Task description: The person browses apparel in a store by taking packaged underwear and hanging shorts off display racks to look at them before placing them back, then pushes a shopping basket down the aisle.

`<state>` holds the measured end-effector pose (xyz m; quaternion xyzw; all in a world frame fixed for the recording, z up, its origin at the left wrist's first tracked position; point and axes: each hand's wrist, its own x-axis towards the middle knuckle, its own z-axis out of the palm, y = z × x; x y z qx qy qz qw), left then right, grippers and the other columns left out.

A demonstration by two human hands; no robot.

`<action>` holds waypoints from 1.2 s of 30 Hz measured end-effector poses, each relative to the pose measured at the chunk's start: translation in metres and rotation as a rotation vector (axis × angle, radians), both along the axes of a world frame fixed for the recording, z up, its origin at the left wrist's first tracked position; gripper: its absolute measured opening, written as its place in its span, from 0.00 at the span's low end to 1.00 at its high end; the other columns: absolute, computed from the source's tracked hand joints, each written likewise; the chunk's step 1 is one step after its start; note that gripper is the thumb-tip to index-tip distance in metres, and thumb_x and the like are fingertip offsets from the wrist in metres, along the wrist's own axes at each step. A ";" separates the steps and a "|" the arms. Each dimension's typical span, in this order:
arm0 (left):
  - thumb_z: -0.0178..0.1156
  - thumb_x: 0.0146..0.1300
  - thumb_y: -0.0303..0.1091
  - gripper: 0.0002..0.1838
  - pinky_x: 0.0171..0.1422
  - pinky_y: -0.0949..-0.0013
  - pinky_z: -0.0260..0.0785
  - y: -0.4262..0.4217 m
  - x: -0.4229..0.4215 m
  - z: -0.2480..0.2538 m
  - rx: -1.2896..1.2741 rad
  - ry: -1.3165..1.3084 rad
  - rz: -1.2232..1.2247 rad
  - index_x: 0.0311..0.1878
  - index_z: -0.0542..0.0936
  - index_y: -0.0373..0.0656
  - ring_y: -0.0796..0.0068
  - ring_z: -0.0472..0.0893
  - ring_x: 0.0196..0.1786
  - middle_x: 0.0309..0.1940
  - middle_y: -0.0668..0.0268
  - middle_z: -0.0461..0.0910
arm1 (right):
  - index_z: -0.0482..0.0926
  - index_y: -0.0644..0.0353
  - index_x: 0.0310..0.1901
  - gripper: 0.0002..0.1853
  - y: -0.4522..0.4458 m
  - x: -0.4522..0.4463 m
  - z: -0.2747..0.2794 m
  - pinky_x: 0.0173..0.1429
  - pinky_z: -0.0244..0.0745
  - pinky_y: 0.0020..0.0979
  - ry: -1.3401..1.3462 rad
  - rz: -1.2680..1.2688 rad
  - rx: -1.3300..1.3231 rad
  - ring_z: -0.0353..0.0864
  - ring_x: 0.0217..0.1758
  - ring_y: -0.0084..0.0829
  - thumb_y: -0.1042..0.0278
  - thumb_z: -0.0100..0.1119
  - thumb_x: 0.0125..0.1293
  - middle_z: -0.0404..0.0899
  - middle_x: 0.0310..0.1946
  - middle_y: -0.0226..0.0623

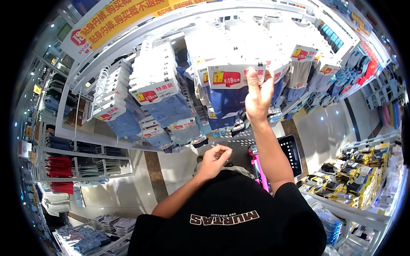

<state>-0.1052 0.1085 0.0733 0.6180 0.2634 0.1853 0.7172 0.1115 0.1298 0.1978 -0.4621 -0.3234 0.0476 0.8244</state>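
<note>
My right hand (pixel 259 96) is raised to the rack and pinches the right edge of a white header card (pixel 228 77) with a red 19 price mark. Its thumb lies on the card's front, with the fingers behind. Dark blue underpants (pixel 228 100) hang below this card, in front of a row of similar hanging packs. My left hand (pixel 213 161) is held low in front of my body, fingers loosely curled in, with nothing visible in it. To its upper left, light blue underpants (pixel 168 110) hang under another price card (pixel 156 90).
A yellow sign (pixel 128 21) runs along the rack's top. By my right arm stands a dark shopping basket (pixel 291 155) with a pink part. Yellow-and-black packs (pixel 354 181) fill a shelf at right; folded clothes (pixel 60 166) fill shelves at left.
</note>
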 end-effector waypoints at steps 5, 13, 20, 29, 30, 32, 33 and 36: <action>0.63 0.73 0.36 0.11 0.45 0.76 0.71 0.001 -0.002 -0.007 -0.024 -0.029 0.032 0.47 0.83 0.36 0.85 0.79 0.38 0.35 0.71 0.83 | 0.68 0.69 0.58 0.19 0.033 -0.005 -0.028 0.59 0.73 0.25 -0.134 -0.139 -0.068 0.76 0.50 0.24 0.74 0.64 0.72 0.76 0.46 0.38; 0.63 0.72 0.36 0.12 0.43 0.77 0.70 -0.001 -0.004 -0.017 -0.042 0.021 -0.048 0.48 0.83 0.35 0.86 0.78 0.37 0.35 0.70 0.83 | 0.73 0.71 0.58 0.20 -0.006 -0.023 -0.030 0.61 0.73 0.32 -0.003 0.038 -0.189 0.80 0.52 0.30 0.71 0.65 0.70 0.82 0.47 0.42; 0.64 0.72 0.36 0.12 0.44 0.76 0.72 -0.007 -0.005 -0.024 -0.064 0.091 -0.222 0.48 0.83 0.35 0.85 0.78 0.38 0.36 0.70 0.83 | 0.81 0.68 0.49 0.12 -0.067 -0.001 -0.042 0.52 0.78 0.31 -0.351 -0.316 -0.231 0.82 0.45 0.33 0.75 0.67 0.65 0.81 0.45 0.42; 0.63 0.72 0.37 0.13 0.46 0.74 0.73 -0.015 -0.002 -0.008 0.050 0.128 -0.349 0.49 0.83 0.35 0.83 0.79 0.38 0.37 0.69 0.84 | 0.71 0.71 0.66 0.24 -0.053 0.123 -0.053 0.71 0.67 0.30 0.087 -0.247 -0.055 0.75 0.63 0.28 0.72 0.64 0.72 0.78 0.59 0.41; 0.63 0.71 0.37 0.13 0.46 0.74 0.73 -0.015 -0.003 -0.007 0.063 0.130 -0.346 0.49 0.83 0.35 0.83 0.79 0.38 0.37 0.69 0.84 | 0.71 0.71 0.65 0.25 -0.049 0.125 -0.050 0.70 0.67 0.29 0.115 -0.175 -0.014 0.76 0.62 0.29 0.72 0.65 0.71 0.77 0.59 0.41; 0.63 0.71 0.36 0.13 0.46 0.74 0.73 -0.015 -0.006 -0.008 0.074 0.127 -0.330 0.49 0.83 0.35 0.83 0.79 0.38 0.37 0.68 0.84 | 0.72 0.71 0.65 0.25 -0.045 0.122 -0.048 0.70 0.67 0.29 0.125 -0.107 -0.024 0.75 0.62 0.28 0.70 0.67 0.70 0.77 0.59 0.40; 0.64 0.71 0.36 0.13 0.46 0.74 0.73 -0.014 -0.007 -0.009 0.077 0.118 -0.317 0.49 0.83 0.36 0.83 0.79 0.38 0.37 0.68 0.84 | 0.72 0.70 0.65 0.26 -0.044 0.117 -0.042 0.70 0.66 0.28 0.104 -0.110 -0.070 0.75 0.62 0.27 0.70 0.67 0.70 0.78 0.59 0.39; 0.64 0.71 0.36 0.13 0.45 0.74 0.73 -0.012 -0.011 -0.013 0.053 0.098 -0.268 0.49 0.83 0.36 0.83 0.79 0.38 0.37 0.68 0.84 | 0.76 0.68 0.62 0.24 -0.044 0.113 -0.045 0.66 0.70 0.28 0.116 -0.101 -0.102 0.79 0.55 0.26 0.67 0.70 0.68 0.82 0.53 0.35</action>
